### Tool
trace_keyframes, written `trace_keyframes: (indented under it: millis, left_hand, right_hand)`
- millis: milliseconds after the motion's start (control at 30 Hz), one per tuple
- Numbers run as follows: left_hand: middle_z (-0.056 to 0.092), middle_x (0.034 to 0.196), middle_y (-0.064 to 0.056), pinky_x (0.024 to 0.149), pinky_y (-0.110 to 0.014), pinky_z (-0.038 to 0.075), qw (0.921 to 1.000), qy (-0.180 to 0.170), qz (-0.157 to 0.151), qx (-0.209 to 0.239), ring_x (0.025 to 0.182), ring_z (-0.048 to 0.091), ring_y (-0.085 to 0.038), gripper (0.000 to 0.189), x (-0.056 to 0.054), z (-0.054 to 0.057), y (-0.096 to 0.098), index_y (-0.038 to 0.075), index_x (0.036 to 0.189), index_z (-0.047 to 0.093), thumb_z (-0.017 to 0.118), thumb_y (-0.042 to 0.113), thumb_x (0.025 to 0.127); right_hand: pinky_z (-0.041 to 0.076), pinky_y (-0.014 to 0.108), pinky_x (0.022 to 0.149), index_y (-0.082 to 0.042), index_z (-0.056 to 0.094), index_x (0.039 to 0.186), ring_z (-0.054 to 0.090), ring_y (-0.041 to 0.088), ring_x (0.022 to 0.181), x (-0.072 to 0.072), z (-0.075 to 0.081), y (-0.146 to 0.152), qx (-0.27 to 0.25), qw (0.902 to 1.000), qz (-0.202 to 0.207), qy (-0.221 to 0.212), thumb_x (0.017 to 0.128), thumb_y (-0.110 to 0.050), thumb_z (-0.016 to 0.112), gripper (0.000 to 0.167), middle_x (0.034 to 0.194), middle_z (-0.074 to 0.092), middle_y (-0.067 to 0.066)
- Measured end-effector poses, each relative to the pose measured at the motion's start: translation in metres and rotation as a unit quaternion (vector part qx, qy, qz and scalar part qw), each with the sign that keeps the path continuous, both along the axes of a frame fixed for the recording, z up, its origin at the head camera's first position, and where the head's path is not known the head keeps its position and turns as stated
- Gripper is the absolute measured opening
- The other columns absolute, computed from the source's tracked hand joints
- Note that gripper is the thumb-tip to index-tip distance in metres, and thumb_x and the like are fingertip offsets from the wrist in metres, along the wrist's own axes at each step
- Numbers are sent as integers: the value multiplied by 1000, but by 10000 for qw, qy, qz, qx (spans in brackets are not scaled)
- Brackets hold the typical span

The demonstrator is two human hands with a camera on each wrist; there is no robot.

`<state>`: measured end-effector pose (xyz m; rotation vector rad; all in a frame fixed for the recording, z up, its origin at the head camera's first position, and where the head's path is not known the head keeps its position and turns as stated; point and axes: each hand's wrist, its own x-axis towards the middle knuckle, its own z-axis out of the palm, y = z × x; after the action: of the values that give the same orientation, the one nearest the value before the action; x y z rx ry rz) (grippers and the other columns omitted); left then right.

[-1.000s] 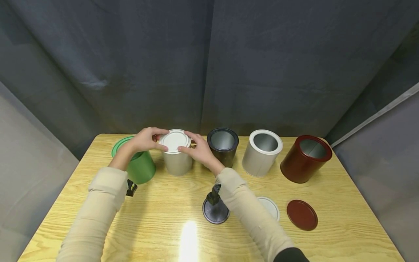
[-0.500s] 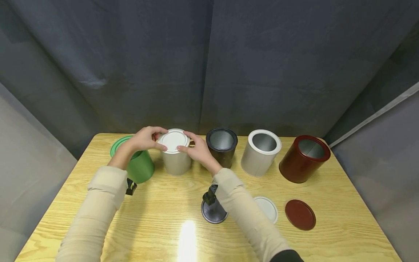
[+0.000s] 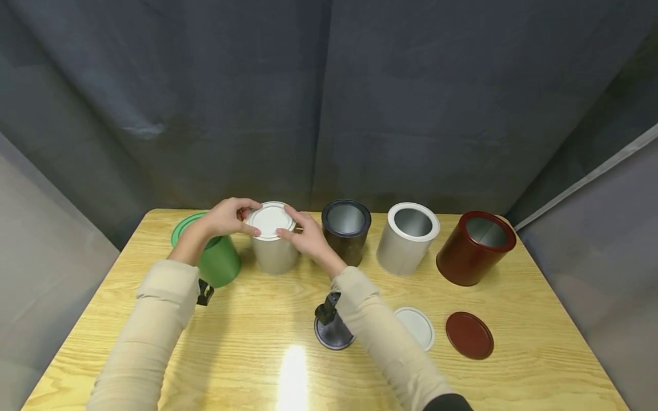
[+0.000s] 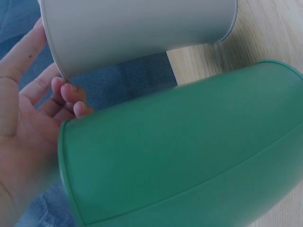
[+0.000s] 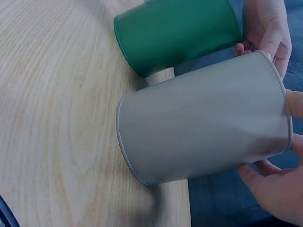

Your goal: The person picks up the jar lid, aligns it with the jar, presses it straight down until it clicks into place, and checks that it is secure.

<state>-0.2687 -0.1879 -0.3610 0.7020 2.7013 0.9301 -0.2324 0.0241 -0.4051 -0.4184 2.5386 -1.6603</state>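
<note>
A light grey can [image 3: 275,257] stands upright at the back of the wooden table, with a white round lid [image 3: 270,220] lying on its top. My left hand [image 3: 226,218] holds the lid's left edge, thumb at the front and index finger at the back. Opposite it, my right hand [image 3: 311,238] holds the right edge in the same way. In the right wrist view, fingertips of the right hand [image 5: 274,182] touch the rim and upper side of the can [image 5: 203,118]. Curled fingers of the left hand [image 4: 40,104] lie between that can and a green can [image 4: 180,146].
The green can [image 3: 220,262] stands close on the left, under my left forearm. To the right are open black [image 3: 349,242], white [image 3: 403,251] and dark red [image 3: 465,257] cans. Black [image 3: 335,334], white [image 3: 418,328] and dark red [image 3: 469,335] lids lie nearer the front. Grey curtains surround the table.
The whole scene has shifted slightly left in the head view. Both hands stay at the white lid's edge, and the cans and loose lids keep their places.
</note>
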Motion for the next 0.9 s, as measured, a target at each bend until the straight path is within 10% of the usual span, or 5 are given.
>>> trace_keyframes:
  millis: [533, 900]
  left_hand:
    - [47, 82, -10, 66, -32, 35, 9999, -103, 38, -75, 74, 42, -21, 59, -1, 10, -2, -4, 120, 54, 78, 16, 70]
    - [46, 82, -9, 66, -32, 36, 9996, -118, -157, -208, 75, 42, -21, 66, 0, 7, -2, 0, 126, 50, 79, 21, 70]
  right_hand:
    - [40, 34, 90, -20, 41, 138, 50, 24, 111, -6, 7, -9, 68, 9985, -360, -406, 83, -22, 67, 61, 130, 47, 9]
    - [41, 37, 90, -21, 34, 142, 46, 25, 114, -5, 5, -1, 262, 9987, 163, -404, 84, -27, 66, 66, 136, 40, 7]
